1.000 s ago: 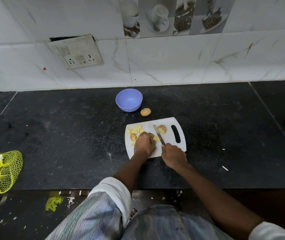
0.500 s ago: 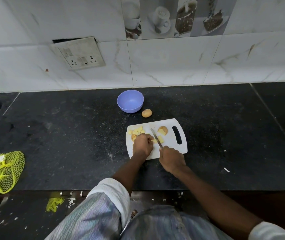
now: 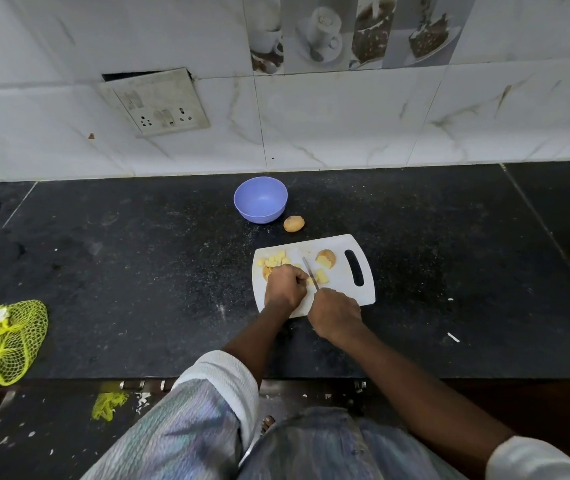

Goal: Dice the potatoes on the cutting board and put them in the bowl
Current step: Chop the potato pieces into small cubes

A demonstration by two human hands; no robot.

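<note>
The right hand (image 3: pixel 334 311) is gripping the knife (image 3: pixel 310 277), the left hand (image 3: pixel 285 285) is pinching a potato piece on the board (image 3: pixel 339 292). Cut bits (image 3: pixel 274 260) are sitting at ten o'clock; the bowl (image 3: pixel 260 200) is empty, one whole potato (image 3: pixel 294 223) is waiting at twelve

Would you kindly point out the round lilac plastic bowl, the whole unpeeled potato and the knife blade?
Round lilac plastic bowl (image 3: pixel 260 199): head view, inner floor.
Whole unpeeled brown potato (image 3: pixel 294 223): head view, middle of skin.
Knife blade (image 3: pixel 309 274): head view, mid-length of steel.

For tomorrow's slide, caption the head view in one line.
Left hand steadies potato pieces on the cutting board while the right hand slices with a knife.
</note>
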